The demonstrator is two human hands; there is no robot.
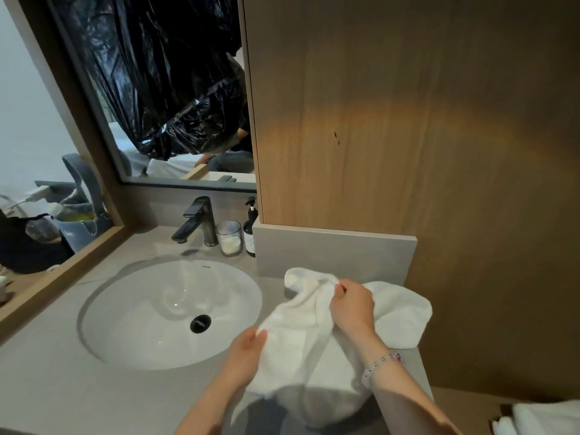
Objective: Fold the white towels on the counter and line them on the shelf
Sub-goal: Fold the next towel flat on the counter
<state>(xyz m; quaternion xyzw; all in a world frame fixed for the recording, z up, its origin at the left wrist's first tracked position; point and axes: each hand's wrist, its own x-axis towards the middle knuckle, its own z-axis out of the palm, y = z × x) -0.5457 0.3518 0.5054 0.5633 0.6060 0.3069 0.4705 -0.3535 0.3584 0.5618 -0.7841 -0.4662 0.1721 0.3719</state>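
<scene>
A white towel (301, 350) lies rumpled on the grey counter (62, 387), to the right of the sink, and hangs over the front edge. My right hand (353, 306) pinches its upper edge near the back wall. My left hand (248, 353) grips its left edge close to the basin. A second white towel (405, 312) lies bunched under and behind it on the right. More folded white towels (546, 417) show on a lower shelf at the bottom right corner.
A round white sink (141, 312) with a black faucet (197, 221) fills the counter's left. A glass jar (230, 238) and a dark pump bottle (251, 230) stand behind it. A wood panel (408, 120) rises on the right; a mirror (175, 105) hangs behind.
</scene>
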